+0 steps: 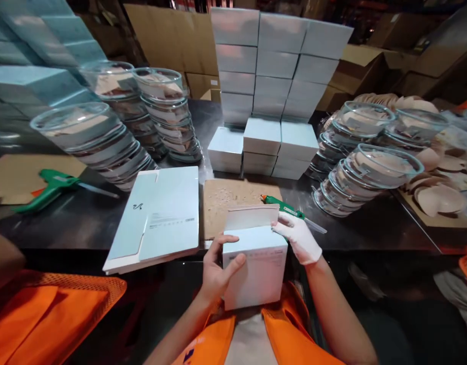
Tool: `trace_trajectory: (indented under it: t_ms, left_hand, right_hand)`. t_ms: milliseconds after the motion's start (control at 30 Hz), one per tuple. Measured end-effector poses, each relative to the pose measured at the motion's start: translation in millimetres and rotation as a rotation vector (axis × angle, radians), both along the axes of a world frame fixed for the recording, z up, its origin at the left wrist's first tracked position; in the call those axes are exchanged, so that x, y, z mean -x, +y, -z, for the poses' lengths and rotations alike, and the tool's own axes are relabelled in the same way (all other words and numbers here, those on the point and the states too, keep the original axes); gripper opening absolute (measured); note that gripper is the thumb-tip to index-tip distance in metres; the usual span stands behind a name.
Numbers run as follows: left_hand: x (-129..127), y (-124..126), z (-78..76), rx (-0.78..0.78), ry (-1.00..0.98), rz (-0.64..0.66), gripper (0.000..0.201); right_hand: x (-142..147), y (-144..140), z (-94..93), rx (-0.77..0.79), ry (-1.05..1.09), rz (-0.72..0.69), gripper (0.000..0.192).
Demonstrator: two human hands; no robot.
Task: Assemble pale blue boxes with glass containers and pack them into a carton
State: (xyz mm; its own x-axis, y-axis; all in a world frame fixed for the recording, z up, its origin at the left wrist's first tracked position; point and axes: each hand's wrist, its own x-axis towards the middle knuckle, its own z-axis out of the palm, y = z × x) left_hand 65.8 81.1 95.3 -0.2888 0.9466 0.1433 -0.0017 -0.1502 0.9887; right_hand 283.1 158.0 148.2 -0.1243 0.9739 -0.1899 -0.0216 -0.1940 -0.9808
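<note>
Flat boxes (pixel 160 218) lie on the worktop (pixel 86 220). The left hand (pixel 216 271) has its grip on a white box (pixel 256 276), its long flap (pixel 252 217) up at the back. The gloved right hand (pixel 299 241), nearer, touches the flap's right end; I can't tell if its grip pinches. A green glue gun (pixel 286 207) slants behind.

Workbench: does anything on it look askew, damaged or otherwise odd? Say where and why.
Two things, mildly. The stack of flattened cartons sits askew, overhanging the front edge of the workbench, left of the open white box. The cardboard mat behind that box has a rough, flecked surface, perhaps worn or littered.
</note>
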Motion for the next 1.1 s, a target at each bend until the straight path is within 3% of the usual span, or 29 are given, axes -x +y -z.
trace_trajectory:
  t_ms: [100,233,333,400,467,600,667,767,833,1000,1067,1100]
  left_hand:
    - [-1.9,3.9,8.5,0.008,-0.069,0.009,0.047]
    - [0.6,11.3,13.5,-0.082,-0.274,0.009,0.067]
    - [4.8,14.6,12.2,-0.174,-0.177,0.058,0.047]
    - [7.3,14.7,10.9,-0.191,-0.053,0.091,0.032]
    - [8.4,13.7,10.1,-0.175,0.004,0.112,0.032]
    - [7.0,12.4,8.4,-0.160,0.015,0.118,0.032]
    - [6.3,13.4,6.8,-0.177,0.010,0.123,0.031]
    - [6.1,16.3,4.3,-0.209,-0.015,0.100,0.027]
    - [6.0,18.2,3.2,-0.210,-0.032,0.074,0.025]
    - [6.7,19.7,0.7,-0.168,-0.034,0.074,0.031]
    - [10.2,19.6,-2.7,-0.148,-0.043,0.041,0.032]
    - [13.0,19.8,-5.1,-0.132,-0.060,-0.001,0.033]
  right_hand:
    - [7.1,1.8,-1.0,-0.020,0.077,-0.074,0.050]
    - [-13.7,-2.7,-3.3,-0.328,-0.055,-0.374,0.075]
    - [-21.3,-9.6,-6.5,-0.562,-0.239,-0.521,0.061]
    - [-18.3,-14.3,-4.0,-0.672,-0.334,-0.498,0.039]
    - [-13.3,-18.2,2.5,-0.731,-0.345,-0.443,0.025]
    - [-7.9,-23.7,19.8,-0.750,-0.254,-0.374,0.020]
    - [-6.5,-27.2,28.3,-0.692,-0.231,-0.316,0.025]
    - [-2.3,-33.0,40.1,-0.578,-0.180,-0.126,0.051]
    - [1.3,-34.9,45.8,-0.558,-0.145,-0.034,0.052]
    - [2.7,-29.6,48.6,-0.599,-0.246,-0.054,0.027]
    - [-1.2,-31.1,50.5,-0.648,-0.328,-0.066,0.036]
    - [-3.7,-34.4,53.0,-0.703,-0.375,-0.038,0.049]
